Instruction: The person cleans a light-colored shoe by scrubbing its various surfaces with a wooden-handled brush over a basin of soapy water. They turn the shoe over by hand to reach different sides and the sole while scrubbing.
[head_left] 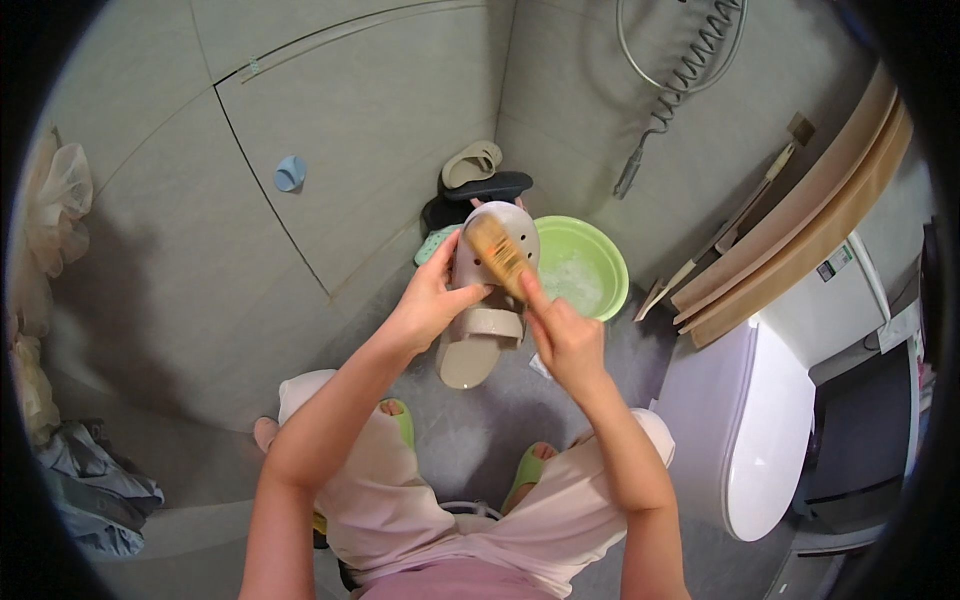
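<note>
My left hand (433, 302) grips the side of a pale beige clog (470, 362), its thumb across the opening. The clog is tilted, with its holed toe away from me and its heel strap nearer. In my right hand (568, 345) is a wooden-backed scrubbing brush (500, 258), laid against the top of the toe. The brush covers part of the toe, and its bristles are hidden. Just behind and right of the clog, a light green basin (612, 262) on the floor holds sudsy water.
More footwear is piled in the far corner: a beige slipper (472, 166), a dark slipper (502, 186) and a mint-green shoe (434, 246). A white toilet (770, 430) stands at right, near leaning tan boards (790, 240). A coiled shower hose (690, 75) hangs behind. Clothes (95, 490) lie at left.
</note>
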